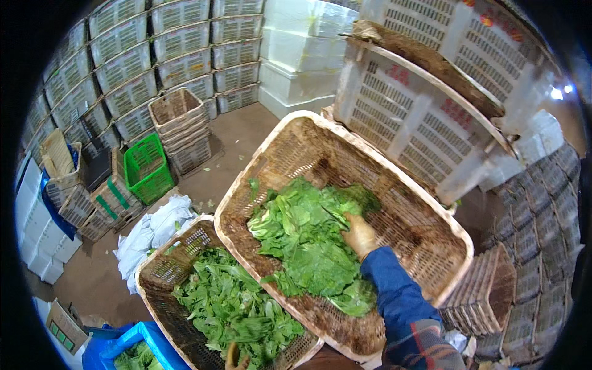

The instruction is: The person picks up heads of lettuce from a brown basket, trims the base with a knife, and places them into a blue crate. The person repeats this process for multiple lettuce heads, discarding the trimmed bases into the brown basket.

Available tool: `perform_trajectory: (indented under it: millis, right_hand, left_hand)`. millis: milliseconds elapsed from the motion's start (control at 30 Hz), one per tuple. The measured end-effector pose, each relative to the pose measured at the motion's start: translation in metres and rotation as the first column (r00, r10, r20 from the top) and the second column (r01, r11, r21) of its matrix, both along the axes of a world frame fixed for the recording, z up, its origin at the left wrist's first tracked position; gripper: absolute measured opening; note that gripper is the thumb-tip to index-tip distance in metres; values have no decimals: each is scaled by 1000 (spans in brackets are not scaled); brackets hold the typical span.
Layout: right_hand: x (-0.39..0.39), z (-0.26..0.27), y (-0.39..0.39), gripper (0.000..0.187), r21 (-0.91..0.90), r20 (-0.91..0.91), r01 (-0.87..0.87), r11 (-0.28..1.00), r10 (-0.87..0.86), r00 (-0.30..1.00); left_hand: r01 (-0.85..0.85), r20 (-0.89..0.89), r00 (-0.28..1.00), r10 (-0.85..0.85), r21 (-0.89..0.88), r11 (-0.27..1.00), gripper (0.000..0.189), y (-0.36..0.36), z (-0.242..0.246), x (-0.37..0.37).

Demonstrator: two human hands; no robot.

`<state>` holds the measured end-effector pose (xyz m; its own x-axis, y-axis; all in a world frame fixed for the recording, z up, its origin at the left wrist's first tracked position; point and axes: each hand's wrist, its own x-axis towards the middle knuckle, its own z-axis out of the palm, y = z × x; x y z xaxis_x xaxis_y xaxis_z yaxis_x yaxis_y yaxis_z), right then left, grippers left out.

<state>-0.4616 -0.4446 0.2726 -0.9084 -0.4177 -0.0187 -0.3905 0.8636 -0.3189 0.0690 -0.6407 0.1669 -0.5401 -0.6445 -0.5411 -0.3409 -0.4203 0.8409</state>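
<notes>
My right hand point(360, 235), in what looks like a pale glove, reaches into a large dirty plastic crate point(407, 222). Its fingers press against a heap of leafy greens point(310, 245). A thin dark strip point(334, 217), perhaps a blade, shows at the fingertips; whether it is held is unclear. At the bottom edge, partly cut off, my left hand point(237, 357) has its fingers apart, over a lower crate point(159, 277) of loose green leaves point(231, 296). A motion-blurred bunch of greens point(253, 327) is just beyond these fingers, seemingly apart from them.
Tall stacked crates point(393, 106) stand behind the large crate. Nested crates point(182, 125), a green basket point(147, 169) and white foam boxes point(296, 69) stand farther off. A white sack point(155, 231) lies left of the lower crate. A blue container point(148, 342) holding greens is lower left.
</notes>
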Motion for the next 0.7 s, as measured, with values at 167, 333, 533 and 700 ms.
perform_trajectory:
  millis: [167, 333, 533, 700]
  right_hand:
    - [-96, -15, -73, 68, 315, 128, -507, 802, 493, 860]
    - [-133, -68, -75, 66, 333, 321, -510, 793, 413, 852]
    - [-102, -87, -42, 60, 309, 188, -529, 791, 494, 849]
    - [-155, -41, -76, 49, 5, 349, -568, 823, 531, 772]
  left_hand:
    - [23, -15, 1000, -22, 57, 998, 43, 27, -3, -27]
    - [242, 165, 969, -181, -533, 811, 35, 30, -12, -60]
    - [178, 108, 945, -310, -962, 207, 48, -79, 116, -307]
    - [781, 756, 621, -209, -620, 75, 82, -140, 32, -469]
